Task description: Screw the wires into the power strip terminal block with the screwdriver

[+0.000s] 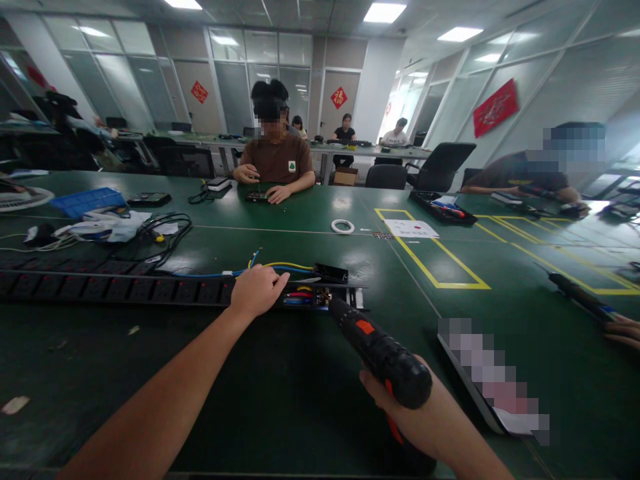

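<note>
A long black power strip (pixel 165 291) with rows of sockets stretches from the left edge to the middle of the table. My left hand (pixel 257 291) is closed over it near its right end, fingers curled over the far side. My right hand (pixel 417 400) grips a black and orange cordless drill (pixel 383 353). The drill's nose reaches brass-coloured terminals (pixel 324 297) in the strip's open end; the bit's exact contact is hidden. Red, yellow and blue wires (pixel 299 295) show inside. Just behind lie a small black part (pixel 331 272) and loose blue and yellow wires (pixel 287 266).
A blue bin (pixel 89 201), plastic bags (pixel 115 225) and black cables (pixel 173 233) lie at left. Beyond the strip is a white tape roll (pixel 343 227). A box-like object (pixel 470 380) lies right of the drill. Co-workers sit across and at right; one's hand (pixel 625 331) is near a black tool (pixel 575 293).
</note>
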Demonstrator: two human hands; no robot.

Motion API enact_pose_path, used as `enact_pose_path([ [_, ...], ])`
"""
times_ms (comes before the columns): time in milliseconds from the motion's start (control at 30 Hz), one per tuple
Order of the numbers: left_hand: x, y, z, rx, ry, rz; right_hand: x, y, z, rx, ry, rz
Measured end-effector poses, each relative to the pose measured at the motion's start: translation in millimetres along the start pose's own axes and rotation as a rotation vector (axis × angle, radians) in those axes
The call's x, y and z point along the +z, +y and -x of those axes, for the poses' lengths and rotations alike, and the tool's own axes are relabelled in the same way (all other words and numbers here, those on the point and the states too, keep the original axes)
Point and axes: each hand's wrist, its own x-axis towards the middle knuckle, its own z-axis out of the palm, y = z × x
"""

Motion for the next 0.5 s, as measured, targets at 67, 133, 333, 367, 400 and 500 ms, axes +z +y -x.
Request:
enact_pose_path([
  [67,-0.3,0.4,0.1,-0.003,0.000,0.010,0.6,-1.7,1.1,0.005,0.033,-0.008],
  [133,-0.3,0.7,0.0,-0.009,-0.003,0.012,0.4,-2.4,1.2,0.009,0.032,-0.014],
  [333,-0.2,0.6,-0.3,-0.006,-0.004,0.000,-2.2,-0.7,-2.6,0.006,-0.040,-0.003],
  [367,-0.3,0.6,-0.2,-0.005,-0.003,-0.003,-2.3,-0.7,-2.9,-0.002,-0.029,-0.004],
  [400,-0.5,0.6,-0.1,-0.003,-0.004,-0.006,-2.2,-1.0,-2.9,-0.012,-0.023,-0.003],
  [500,-1.5,1.4,0.2,0.001,-0.004,-0.012,-1.7,-2.0,-2.3,-0.028,-0.018,0.012],
])
